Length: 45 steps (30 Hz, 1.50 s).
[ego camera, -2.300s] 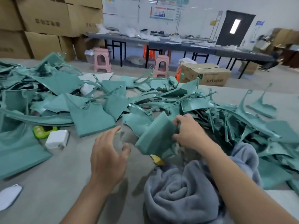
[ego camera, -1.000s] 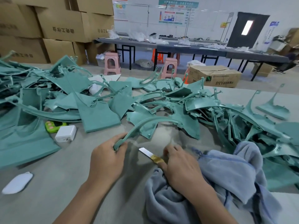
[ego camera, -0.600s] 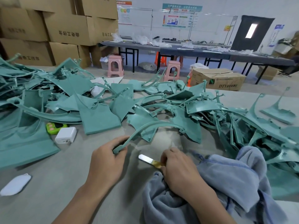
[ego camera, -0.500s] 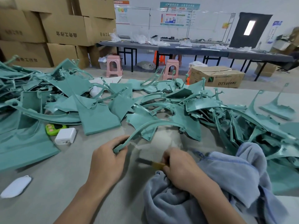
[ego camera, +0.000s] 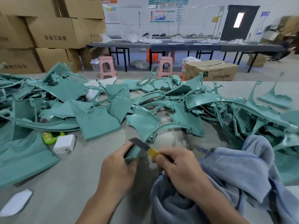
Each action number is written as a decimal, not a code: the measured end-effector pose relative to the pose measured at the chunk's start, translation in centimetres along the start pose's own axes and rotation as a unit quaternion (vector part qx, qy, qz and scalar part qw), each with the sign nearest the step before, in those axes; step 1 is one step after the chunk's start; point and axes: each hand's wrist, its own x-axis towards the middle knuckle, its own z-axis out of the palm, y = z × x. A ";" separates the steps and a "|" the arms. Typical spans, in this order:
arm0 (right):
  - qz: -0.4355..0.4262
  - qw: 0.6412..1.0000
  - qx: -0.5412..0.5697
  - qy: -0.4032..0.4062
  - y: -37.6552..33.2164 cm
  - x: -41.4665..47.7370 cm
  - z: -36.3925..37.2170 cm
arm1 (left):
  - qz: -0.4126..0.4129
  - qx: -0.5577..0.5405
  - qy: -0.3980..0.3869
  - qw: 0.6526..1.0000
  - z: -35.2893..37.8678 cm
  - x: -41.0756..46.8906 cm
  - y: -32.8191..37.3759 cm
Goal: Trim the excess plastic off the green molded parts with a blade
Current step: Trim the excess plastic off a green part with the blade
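Head view shows our left hand (ego camera: pixel 118 168) with fingers clamped on the near end of the curved green part (ego camera: pixel 133 151) over the tabletop (ego camera: pixel 72 183), right hand (ego camera: pixel 176 167) pinching the yellow-handled blade (ego camera: pixel 140 143) onto its edge, so we'd shave shallow, away from the holding fingers.
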 end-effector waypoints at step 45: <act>0.278 0.925 0.001 0.259 5.7 2.8 -2.2 | -0.004 -0.069 0.060 0.996 -1.2 0.1 0.4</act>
